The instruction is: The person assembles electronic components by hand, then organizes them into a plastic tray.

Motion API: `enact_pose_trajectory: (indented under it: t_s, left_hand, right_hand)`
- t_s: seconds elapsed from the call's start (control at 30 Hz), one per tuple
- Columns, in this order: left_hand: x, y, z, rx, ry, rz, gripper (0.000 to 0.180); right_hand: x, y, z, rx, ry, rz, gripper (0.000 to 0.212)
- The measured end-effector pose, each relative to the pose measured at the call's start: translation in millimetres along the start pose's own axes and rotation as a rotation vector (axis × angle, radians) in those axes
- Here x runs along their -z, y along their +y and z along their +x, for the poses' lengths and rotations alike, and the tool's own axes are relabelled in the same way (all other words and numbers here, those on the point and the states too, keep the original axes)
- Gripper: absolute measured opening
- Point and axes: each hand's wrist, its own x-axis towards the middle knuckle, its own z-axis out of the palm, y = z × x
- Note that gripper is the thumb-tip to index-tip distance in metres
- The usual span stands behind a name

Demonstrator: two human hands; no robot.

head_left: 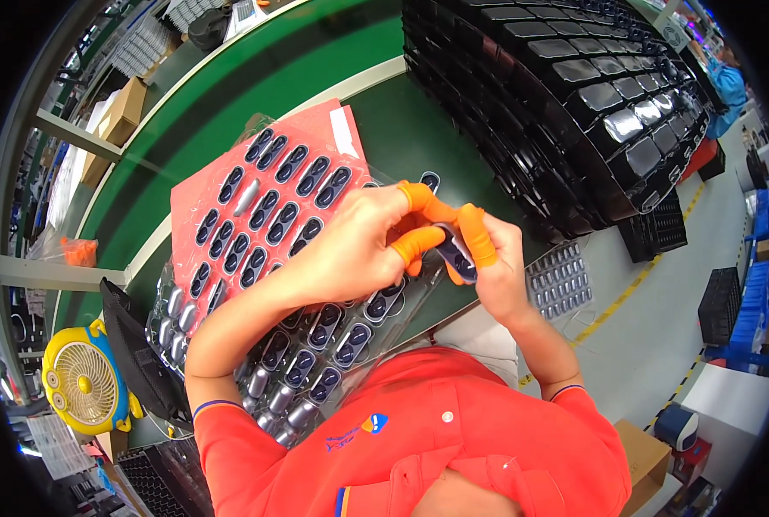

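Observation:
Both hands wear orange finger covers and meet in front of my chest, right of a pink sheet. Between them is a small oval case part (456, 256), dark blue with a pale rim, tilted on its side. My left hand (354, 237) is closed at its upper left end, thumb against it. My right hand (498, 263) grips the other end, its fingers partly hiding the part. Left of and below my hands, clear plastic trays (419, 302) hold rows of similar oval parts (350, 345), each with two dark hollows. Some parts lie on the pink sheet (203, 189).
Tall stacks of black trays (565, 95) stand at the far right of the green table (380, 121). A yellow fan (85, 379) and a black bag (143, 362) are at the left. Another tray of parts (561, 280) is lower down, right of my right arm.

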Motion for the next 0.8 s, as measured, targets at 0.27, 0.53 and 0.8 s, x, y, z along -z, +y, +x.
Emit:
enact_pose_trajectory:
  t_s: [0.27,0.53,0.8]
  left_hand:
    - [-9.8,-16.6,1.7,-0.135,0.019,0.265,0.012]
    - [13.3,-10.9,-7.8,0.198,-0.036,-0.338,0.024]
    - [1.7,-16.2,-50.7,0.143,0.162,-0.215,0.038]
  right_hand:
    - [2.8,13.2,-1.0,0.130,0.016,-0.358,0.037]
    - [20.2,10.2,8.6,-0.073,-0.077,0.157,0.034]
    - [-3.4,15.4,2.2,-0.011,-0.167,0.368,0.033]
